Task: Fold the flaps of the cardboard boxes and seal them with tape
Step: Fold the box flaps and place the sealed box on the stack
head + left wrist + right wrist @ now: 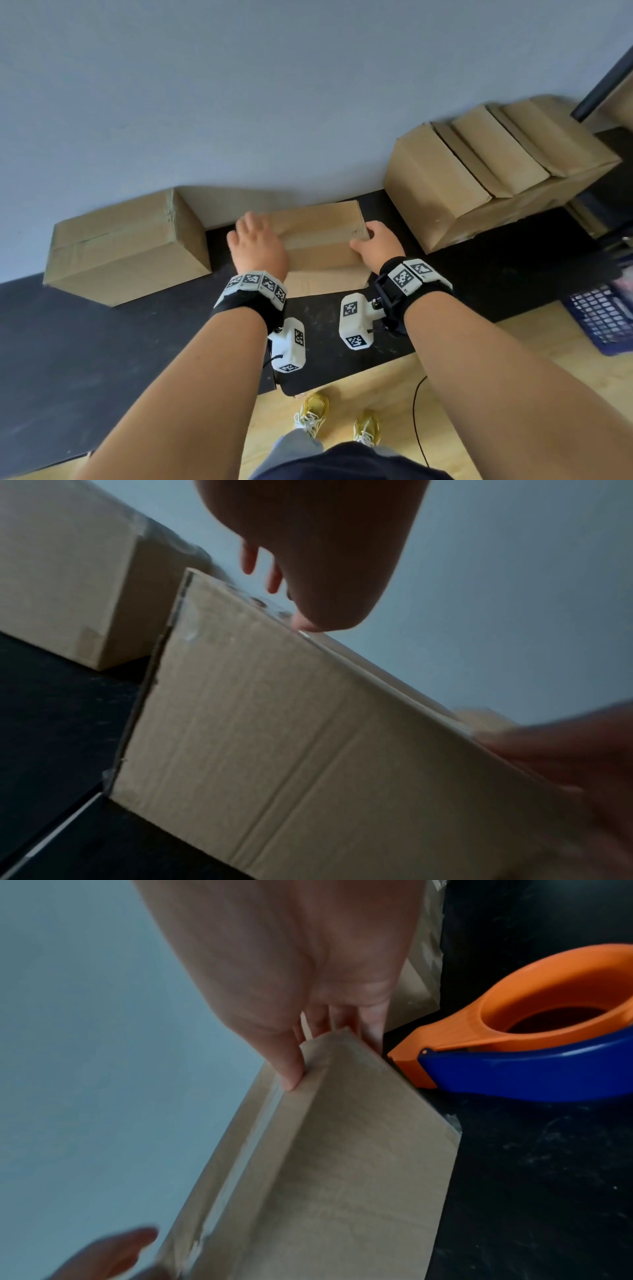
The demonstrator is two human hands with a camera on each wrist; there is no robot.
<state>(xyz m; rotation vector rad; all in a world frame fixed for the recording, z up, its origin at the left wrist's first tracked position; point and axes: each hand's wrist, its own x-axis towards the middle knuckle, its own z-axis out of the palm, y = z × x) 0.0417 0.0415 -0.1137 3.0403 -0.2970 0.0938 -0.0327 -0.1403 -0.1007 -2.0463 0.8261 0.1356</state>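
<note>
Grey wall (239,85) stands behind a black table (102,342), and on the table the cardboard boxes wait. The middle box (318,240) lies at the centre, close to the wall, with both hands on it. The left hand (257,243) rests flat on the top at the 9 o'clock end, fingers spread and nearly straight, gripping nothing. The right hand (375,245) holds the 3 o'clock end: in the right wrist view its thumb presses on the top near the corner and the other fingers go down over the end wall. Clear tape (240,1156) already runs along the top seam, so I judge the step in hand is to press the tape down, or to turn the box for its other side.

To do this well, the flat hand should rub along the seam from the centre to each end, while the other hand keeps the box from sliding to the wall; the tape ends over the edges need firm pressing too.

Counting: I see three box groups, namely the middle box, one sealed box (126,243) at 9 o'clock, and a large box (462,185) at 2 o'clock with flatter cartons on top, whose number I cannot tell. One tape dispenser (534,1047), orange and blue, lies just beside the middle box at 3 o'clock. One blue basket (603,318) is at 4 o'clock.
</note>
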